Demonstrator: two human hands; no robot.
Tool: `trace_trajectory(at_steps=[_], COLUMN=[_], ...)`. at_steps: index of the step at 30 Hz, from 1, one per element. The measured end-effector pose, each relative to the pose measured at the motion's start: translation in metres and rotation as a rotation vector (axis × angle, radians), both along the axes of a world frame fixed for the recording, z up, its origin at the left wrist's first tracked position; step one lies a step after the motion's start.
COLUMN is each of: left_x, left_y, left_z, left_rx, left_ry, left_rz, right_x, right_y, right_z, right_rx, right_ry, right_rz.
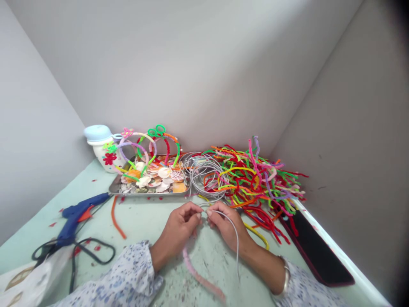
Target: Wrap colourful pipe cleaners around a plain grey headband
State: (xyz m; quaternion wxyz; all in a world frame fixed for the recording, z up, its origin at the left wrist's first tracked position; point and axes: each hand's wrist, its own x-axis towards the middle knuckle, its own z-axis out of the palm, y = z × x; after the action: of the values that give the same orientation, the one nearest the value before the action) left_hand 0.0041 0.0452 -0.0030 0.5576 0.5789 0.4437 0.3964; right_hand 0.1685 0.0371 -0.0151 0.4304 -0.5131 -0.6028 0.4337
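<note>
I am looking down at the counter (140, 221), where the left grip (179, 226) and right grip (225, 226) are meeting at the near middle, both pinching a wire band (237, 243). A loose stem (198, 275) is lying under them. Behind the grips a tray (143, 194) is sitting, with shells (159, 177) lying in it and headbands (143, 145) standing over them. A cup (100, 147) is standing behind the tray's left corner. A wire coil (203, 175) is lying just right of the tray, touching a stem pile (255, 179) further right. A phone (316, 251) is lying along the right edge; a glue gun (76, 215) and scissors (47, 249) are lying at the left.
</note>
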Motion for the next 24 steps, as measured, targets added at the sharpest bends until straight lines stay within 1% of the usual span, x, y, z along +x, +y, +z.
trace_trajectory(at_steps=[4,7,11,16,24], left_x=[-0.0015,-0.0018,-0.0007,0.0006,0.0011], left_y=[-0.0013,0.0000,0.0031,0.0038,0.0046], left_z=[0.0043,0.0027,-0.0005,0.0002,-0.0025], left_rx=[-0.019,-0.040,-0.044,-0.045,-0.028], left_ry=[-0.043,-0.043,0.046,0.075,0.083], left_rz=[-0.001,0.003,-0.019,-0.020,-0.022], right_x=[0.0006,0.0002,-0.0004,-0.0003,-0.0008], right_y=[-0.0033,-0.0072,-0.0100,-0.0087,-0.0080], right_z=[0.0039,0.0076,0.0090,0.0056,0.0057], right_rx=[0.046,0.097,0.143,0.150,0.087], right_ry=[-0.029,-0.070,-0.111,-0.126,-0.120], right_rz=[0.009,0.027,0.056,0.043,0.035])
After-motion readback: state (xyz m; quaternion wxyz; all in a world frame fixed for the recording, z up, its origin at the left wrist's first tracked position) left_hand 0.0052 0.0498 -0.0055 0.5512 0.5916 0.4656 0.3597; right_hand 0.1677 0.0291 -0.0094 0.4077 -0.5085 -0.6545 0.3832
